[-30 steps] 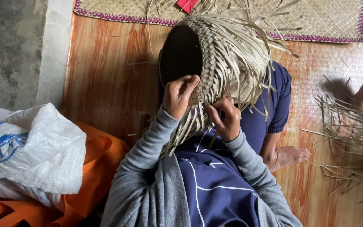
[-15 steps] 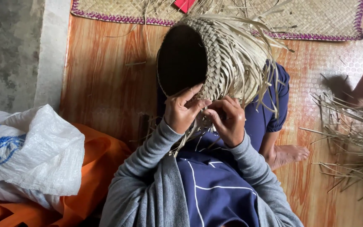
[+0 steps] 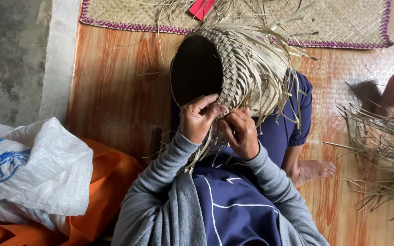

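two grips [image 3: 200, 119] [image 3: 240, 130] on one basket [image 3: 233, 68]

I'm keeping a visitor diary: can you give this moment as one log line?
left hand: grips basket rim | right hand: pinches loose strips at the weave | beside: white sack, strip pile on floor

Woven basket [image 3: 233, 68] on lap, sack [image 3: 33, 168] at left, loose strips [image 3: 384, 150] at right, mat [image 3: 334, 23] beyond basket

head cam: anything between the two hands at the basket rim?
Head view: loose straw strips hang between left hand and right hand, off the woven basket.
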